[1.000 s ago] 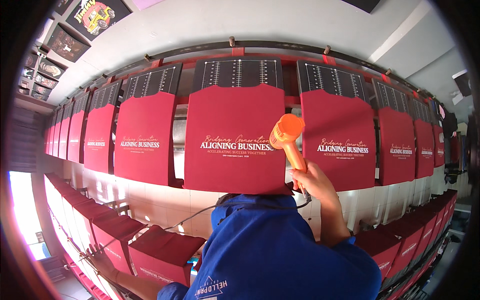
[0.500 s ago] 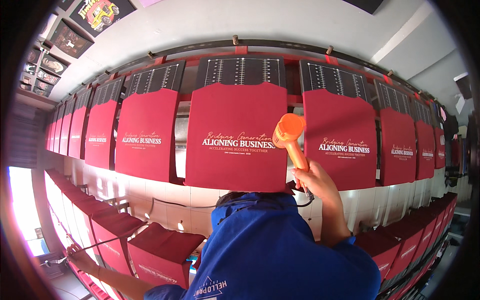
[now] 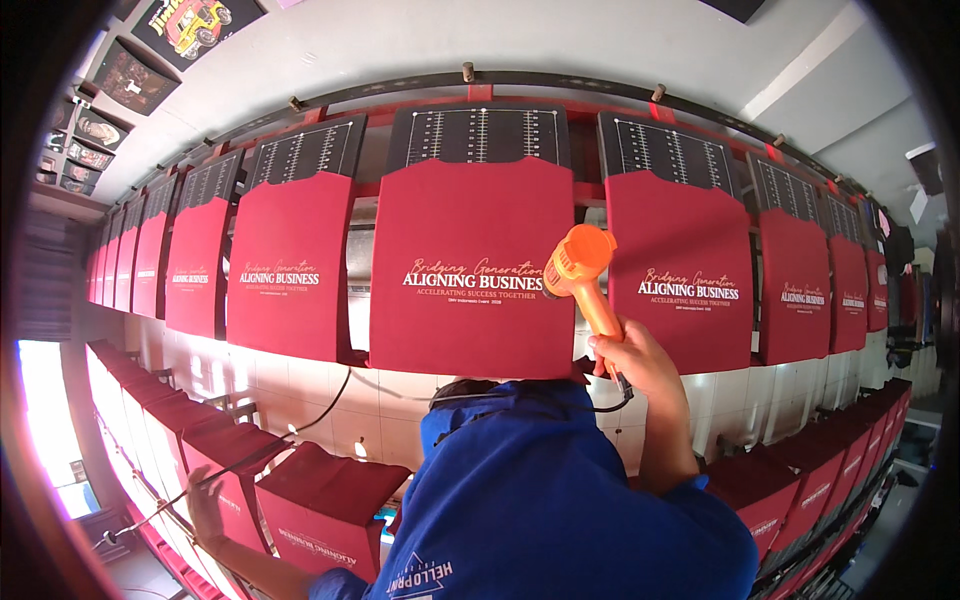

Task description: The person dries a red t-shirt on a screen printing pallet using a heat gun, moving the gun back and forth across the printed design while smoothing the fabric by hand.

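My right hand (image 3: 640,358) is wrapped round the handle of an orange heat gun (image 3: 584,254). The gun's dark nozzle points left, close over the printed lettering of the middle maroon shirt (image 3: 470,220). A black power cable (image 3: 322,412) leaves the handle's lower end, passes in front of my blue shirt and runs to the lower left. There my left hand (image 3: 208,508) is closed around the cable, its fingers slightly blurred, beside the maroon shirts of the near row. Another printed shirt (image 3: 680,235) lies just right of the gun.
Black boards with white ruled marks (image 3: 482,136) carry the shirts in a long curved row. A dark rail (image 3: 380,84) with pegs runs behind them. Behind me, a second row of shirts (image 3: 320,500) stands on both sides. Pale tiled floor (image 3: 330,425) shows between the rows.
My left hand has moved right and slightly up along the near row. The cable now arcs higher between it and the middle boards. The heat gun stays almost in place.
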### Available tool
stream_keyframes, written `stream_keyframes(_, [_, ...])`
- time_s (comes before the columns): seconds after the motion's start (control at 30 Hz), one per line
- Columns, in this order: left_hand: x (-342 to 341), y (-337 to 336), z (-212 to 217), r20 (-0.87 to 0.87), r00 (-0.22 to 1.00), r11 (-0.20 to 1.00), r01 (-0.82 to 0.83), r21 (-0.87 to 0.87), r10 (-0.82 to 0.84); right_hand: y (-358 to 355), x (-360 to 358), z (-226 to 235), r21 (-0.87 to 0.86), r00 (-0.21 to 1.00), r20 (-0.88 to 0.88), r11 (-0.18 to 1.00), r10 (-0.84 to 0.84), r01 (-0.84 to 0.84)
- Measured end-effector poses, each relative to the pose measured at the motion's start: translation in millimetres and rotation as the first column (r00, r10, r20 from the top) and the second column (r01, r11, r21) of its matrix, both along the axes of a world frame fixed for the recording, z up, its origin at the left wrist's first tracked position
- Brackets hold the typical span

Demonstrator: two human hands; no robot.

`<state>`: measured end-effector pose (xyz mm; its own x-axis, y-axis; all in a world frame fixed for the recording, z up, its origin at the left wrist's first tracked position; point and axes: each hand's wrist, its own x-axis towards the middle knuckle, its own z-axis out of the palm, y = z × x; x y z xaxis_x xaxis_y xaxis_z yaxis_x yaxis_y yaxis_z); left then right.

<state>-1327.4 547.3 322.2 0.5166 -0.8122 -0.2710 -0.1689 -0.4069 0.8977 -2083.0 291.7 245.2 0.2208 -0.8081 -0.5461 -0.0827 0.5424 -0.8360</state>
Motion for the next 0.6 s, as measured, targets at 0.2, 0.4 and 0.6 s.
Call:
stream_keyframes(0.2, [-119.7,-55.7,-73.7,-0.273,0.917,0.845,0.381,0.375,-0.292,1.3,9.5,-2.6,-0.028,0.997,0.009,0.997,-0.071,0.071])
stream_keyframes(0.4, [-208.9,-51.7,-173.0,-0.568,0.744,0.621,0.64,0.453,-0.352,0.2,15.7,-2.5,-0.012,0.997,-0.053,0.998,-0.065,0.064])
stream_keyframes(0.6, [-256.4,-41.1,-239.0,-0.597,0.75,0.669,0.601,0.438,-0.283,-3.1,24.0,-5.5,-0.019,0.994,-0.045,0.995,-0.103,0.103])
